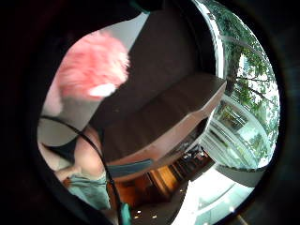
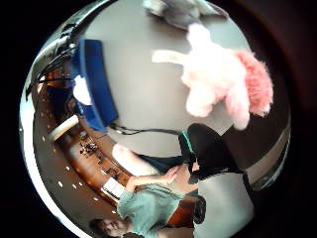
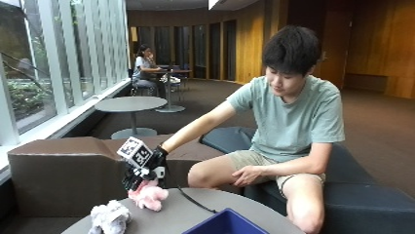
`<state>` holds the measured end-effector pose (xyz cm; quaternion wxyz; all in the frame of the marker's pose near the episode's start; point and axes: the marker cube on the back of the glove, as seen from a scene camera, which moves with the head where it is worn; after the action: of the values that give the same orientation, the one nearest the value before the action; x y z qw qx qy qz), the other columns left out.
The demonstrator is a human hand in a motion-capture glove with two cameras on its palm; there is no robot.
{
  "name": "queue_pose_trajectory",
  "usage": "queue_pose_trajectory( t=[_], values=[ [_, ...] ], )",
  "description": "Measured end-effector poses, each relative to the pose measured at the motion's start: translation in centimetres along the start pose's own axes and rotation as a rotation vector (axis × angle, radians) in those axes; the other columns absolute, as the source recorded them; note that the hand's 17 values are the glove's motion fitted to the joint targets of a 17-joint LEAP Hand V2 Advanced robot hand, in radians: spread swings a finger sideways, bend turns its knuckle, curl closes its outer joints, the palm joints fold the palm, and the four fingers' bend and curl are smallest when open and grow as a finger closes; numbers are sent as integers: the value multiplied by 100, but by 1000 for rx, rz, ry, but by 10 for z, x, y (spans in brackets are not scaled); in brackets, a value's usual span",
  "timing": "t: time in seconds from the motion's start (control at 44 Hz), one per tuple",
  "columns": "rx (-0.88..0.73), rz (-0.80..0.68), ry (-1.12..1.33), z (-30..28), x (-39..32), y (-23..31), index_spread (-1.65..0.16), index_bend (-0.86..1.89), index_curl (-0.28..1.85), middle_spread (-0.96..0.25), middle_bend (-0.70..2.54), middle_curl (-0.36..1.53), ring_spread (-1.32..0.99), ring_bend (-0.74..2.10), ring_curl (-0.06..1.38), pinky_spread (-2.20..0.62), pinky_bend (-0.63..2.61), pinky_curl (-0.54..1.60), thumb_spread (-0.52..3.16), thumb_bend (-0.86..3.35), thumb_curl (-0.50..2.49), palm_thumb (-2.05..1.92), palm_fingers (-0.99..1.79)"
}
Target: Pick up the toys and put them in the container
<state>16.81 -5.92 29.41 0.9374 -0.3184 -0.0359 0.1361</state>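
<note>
A person in a green T-shirt sits on a dark seat behind the round grey desk (image 3: 195,207), reaching one arm out over its top. The bare left hand (image 3: 248,175) rests on the person's thigh, well apart from everything on the desk.

The blue container (image 3: 223,225) sits at the desk's near edge; in the thumb-side palm view its long blue wall (image 2: 96,82) stands at the rim of the desk, with something white showing inside it. A black cable runs across the grey top between the container and the hand.

The pink plush toy (image 3: 149,194) is next in size. It is at the desk's far edge, directly under the gloved hand, and whether it rests on the surface or hangs just above it cannot be told. The palm views show it close to the palm, with a deeper pink fuzzy tuft (image 1: 93,63) and pale legs (image 2: 223,82).

The grey plush toy (image 3: 110,217) lies on the desk near its left edge, just beside the pink one but apart from it.

The right hand (image 3: 142,170), in the black glove, has its fingers pointing down and closed on the top of the pink plush toy.
</note>
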Motion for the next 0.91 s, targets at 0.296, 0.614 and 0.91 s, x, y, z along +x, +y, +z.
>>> queue_pose_trajectory(
  t=[0.296,0.614,0.91],
  values=[
    [76,16,-158,71,16,-50,-25,20,24,-6,14,25,0,10,30,7,82,33,138,7,45,41,-19],
    [227,34,-134,73,0,-69,-28,43,36,-25,59,43,-28,62,46,-13,57,27,132,16,55,66,78],
    [236,41,-226,35,-17,-24,-34,72,54,-29,91,62,-43,88,63,-24,69,36,105,14,71,74,105]
  ],
)
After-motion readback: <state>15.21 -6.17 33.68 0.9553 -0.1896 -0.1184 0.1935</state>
